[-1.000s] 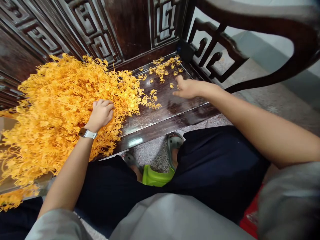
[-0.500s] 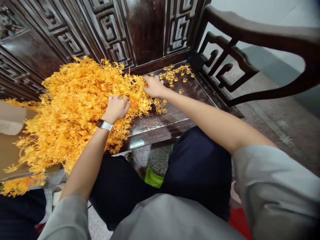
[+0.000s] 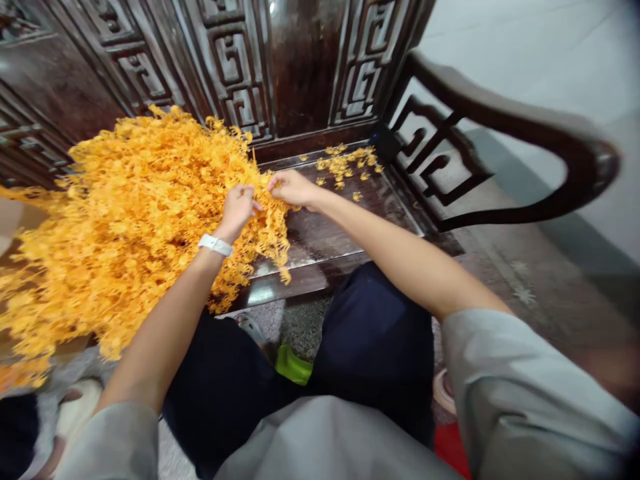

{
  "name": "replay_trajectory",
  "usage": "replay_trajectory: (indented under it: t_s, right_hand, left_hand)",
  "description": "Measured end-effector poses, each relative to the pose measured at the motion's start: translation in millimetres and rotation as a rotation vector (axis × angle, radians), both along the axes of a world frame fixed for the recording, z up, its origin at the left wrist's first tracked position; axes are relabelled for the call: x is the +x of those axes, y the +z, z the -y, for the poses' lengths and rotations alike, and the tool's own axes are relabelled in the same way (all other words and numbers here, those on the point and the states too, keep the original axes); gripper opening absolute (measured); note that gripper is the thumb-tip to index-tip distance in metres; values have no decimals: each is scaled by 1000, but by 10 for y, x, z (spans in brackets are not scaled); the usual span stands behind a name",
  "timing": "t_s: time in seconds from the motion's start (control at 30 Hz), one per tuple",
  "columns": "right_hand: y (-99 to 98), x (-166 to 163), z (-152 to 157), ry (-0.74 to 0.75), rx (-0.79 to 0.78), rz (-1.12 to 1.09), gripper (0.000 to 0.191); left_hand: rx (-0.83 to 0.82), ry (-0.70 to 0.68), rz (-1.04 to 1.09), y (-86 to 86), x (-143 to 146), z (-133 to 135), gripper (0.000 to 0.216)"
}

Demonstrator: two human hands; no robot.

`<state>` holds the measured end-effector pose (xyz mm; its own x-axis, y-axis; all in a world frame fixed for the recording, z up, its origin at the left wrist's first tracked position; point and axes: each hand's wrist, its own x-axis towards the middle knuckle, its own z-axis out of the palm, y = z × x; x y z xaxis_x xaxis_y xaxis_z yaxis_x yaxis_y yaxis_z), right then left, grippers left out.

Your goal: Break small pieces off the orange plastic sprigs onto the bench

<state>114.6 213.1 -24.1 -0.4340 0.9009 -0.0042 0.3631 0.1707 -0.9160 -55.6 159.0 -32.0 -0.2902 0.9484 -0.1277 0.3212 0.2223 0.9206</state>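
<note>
A big heap of yellow-orange artificial flower sprays (image 3: 150, 213) covers the left part of a dark wooden bench seat (image 3: 330, 230). My right hand (image 3: 293, 189) is at the heap's right edge, its fingers pinched on a yellow flower spray (image 3: 274, 230) that hangs down over the seat. Close beside it, my left hand (image 3: 237, 210) has its fingers curled against the flowers; what lies between them is hidden. A white watch band (image 3: 215, 245) circles my left wrist. Several small loose yellow flower pieces (image 3: 345, 163) lie on the seat beyond my right hand.
The carved wooden backrest (image 3: 305, 73) rises behind the heap. A curved armrest (image 3: 500, 113) closes off the bench at the right. A bright green object (image 3: 294, 365) is on the floor between my knees. Someone's shoe (image 3: 75, 413) shows at lower left.
My right hand has drawn left, nearer my left hand, and the spray by it now hangs toward the seat's front. My left wrist has turned. The view has shifted slightly.
</note>
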Motion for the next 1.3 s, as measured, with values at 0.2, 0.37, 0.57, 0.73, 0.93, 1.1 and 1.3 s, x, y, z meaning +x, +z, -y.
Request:
replay_trajectory:
  t_s: [0.2,0.37,0.57,0.73,0.93,1.1,1.3]
  right_hand:
    - [-167,40,-28,185,247,454,22]
    - [-113,145,8,175,291,492,19]
    - [9,455,-64,-14,357,339,16]
    - [122,428,24,55,211,0,31]
    - [453,347,313,177,47,-268,34]
    - [521,391,368,283,-138,-405,32]
    - [438,441,233,181,-151,-373,26]
  left_hand:
    - [-50,-33,165,5,54,-23,25]
    - [-48,-72,271,40,119,-29,26]
    - [16,-152,299,287,45,114,34]
    - [222,-205,-9,215,73,230,38]
    - [362,-284,-333,15,101,168,93]
    - [368,-240,-389,71,61,163,77]
    - [451,-207,-695,235,-33,236,39]
